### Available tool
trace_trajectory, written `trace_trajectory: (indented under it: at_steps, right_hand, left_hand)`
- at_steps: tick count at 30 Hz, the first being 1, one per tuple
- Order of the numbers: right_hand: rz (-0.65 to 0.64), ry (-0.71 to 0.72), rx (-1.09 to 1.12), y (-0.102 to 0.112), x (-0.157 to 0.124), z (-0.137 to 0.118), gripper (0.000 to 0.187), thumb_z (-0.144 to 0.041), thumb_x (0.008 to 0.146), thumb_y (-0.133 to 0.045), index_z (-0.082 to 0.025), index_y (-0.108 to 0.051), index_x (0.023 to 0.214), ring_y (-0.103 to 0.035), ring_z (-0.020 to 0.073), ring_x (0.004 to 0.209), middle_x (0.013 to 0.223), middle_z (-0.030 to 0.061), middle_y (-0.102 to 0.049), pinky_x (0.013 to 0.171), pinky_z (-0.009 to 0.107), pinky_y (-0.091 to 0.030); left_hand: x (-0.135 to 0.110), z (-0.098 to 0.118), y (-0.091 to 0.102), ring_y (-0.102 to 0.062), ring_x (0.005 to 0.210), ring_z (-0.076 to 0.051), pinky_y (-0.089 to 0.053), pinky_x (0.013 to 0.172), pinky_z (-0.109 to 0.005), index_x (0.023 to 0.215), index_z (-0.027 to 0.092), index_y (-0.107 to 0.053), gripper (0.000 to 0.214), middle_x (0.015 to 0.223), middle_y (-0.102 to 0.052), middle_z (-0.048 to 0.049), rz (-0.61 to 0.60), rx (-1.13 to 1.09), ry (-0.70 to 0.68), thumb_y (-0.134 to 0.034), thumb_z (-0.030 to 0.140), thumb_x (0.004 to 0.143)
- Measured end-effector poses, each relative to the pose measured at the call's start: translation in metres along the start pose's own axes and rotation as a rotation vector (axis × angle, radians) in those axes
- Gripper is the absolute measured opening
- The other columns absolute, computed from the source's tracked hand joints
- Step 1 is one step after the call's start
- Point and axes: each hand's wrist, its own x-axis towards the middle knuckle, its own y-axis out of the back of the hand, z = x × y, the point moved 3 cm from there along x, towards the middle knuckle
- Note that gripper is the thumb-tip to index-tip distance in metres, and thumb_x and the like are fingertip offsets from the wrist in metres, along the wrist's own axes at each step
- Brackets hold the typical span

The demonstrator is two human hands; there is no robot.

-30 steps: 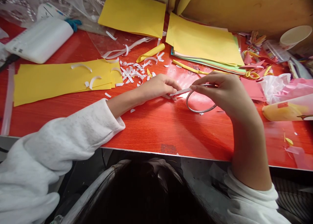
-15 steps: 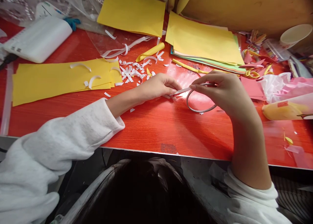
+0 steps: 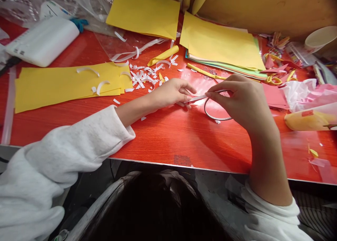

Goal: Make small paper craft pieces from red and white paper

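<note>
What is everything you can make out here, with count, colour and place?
looped strip: one, whitish, held by both hands
paper scraps: many, white, left of centre
cut pieces: several, yellow, left
paper stacks: two, mostly yellow, far side
rolled paper: one, yellow, beyond scraps
boxy device: one, white, far left
cup: one, white, far right
table: one, red, underneath
left hand: one, bare, strip's left end
right hand: one, bare, above strip's loop
</note>
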Motion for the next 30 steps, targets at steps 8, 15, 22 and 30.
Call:
trace_trajectory:
  at_steps: [8, 15, 22, 30]
  right_hand:
    - [0.053, 0.006, -0.13, 0.002, -0.006, -0.013, 0.017, -0.03, 0.086, -0.054, -0.023, -0.068, 0.08, -0.055, 0.0271, 0.088, 0.087, 0.0096, -0.057, 0.057, 0.033, -0.036]
    - [0.134, 0.022, -0.112, -0.002, -0.006, -0.014, 0.016, -0.03, 0.086, -0.054, -0.021, -0.066, 0.081, -0.053, 0.0274, 0.091, 0.084, 0.0102, -0.055, 0.055, 0.031, -0.036]
    - [0.131, -0.032, -0.027, -0.004, -0.004, -0.012, 0.012, -0.025, 0.084, -0.058, -0.021, -0.064, 0.075, -0.052, 0.027, 0.092, 0.083, 0.0097, -0.051, 0.057, 0.032, -0.037]
    - [0.165, 0.008, 0.049, -0.004, -0.004, -0.007, 0.01, -0.023, 0.082, -0.06, -0.022, -0.061, 0.073, -0.052, 0.0252, 0.088, 0.079, 0.0076, -0.05, 0.058, 0.032, -0.037]
  left_hand:
    - [0.0, 0.001, -0.001, -0.068, 0.076, -0.017, -0.054, 0.08, -0.035, 0.107, 0.005, -0.057, 0.025, 0.084, -0.066, -0.009, 0.066, -0.028, 0.015, -0.055, 0.007, 0.083]
    - [0.001, 0.001, 0.001, -0.068, 0.075, -0.017, -0.056, 0.074, -0.033, 0.096, 0.007, -0.06, 0.017, 0.077, -0.063, -0.0043, 0.141, -0.068, -0.057, -0.058, 0.004, 0.08]
    - [0.001, 0.002, 0.001, -0.066, 0.073, -0.014, -0.055, 0.07, -0.031, 0.092, 0.01, -0.062, 0.015, 0.085, -0.065, -0.0051, 0.134, 0.014, -0.138, -0.055, 0.003, 0.08]
    - [0.003, 0.0, 0.001, -0.062, 0.093, -0.015, -0.05, 0.084, -0.029, 0.094, 0.013, -0.064, 0.028, 0.101, -0.066, -0.0049, 0.145, 0.183, -0.216, -0.06, 0.0, 0.07]
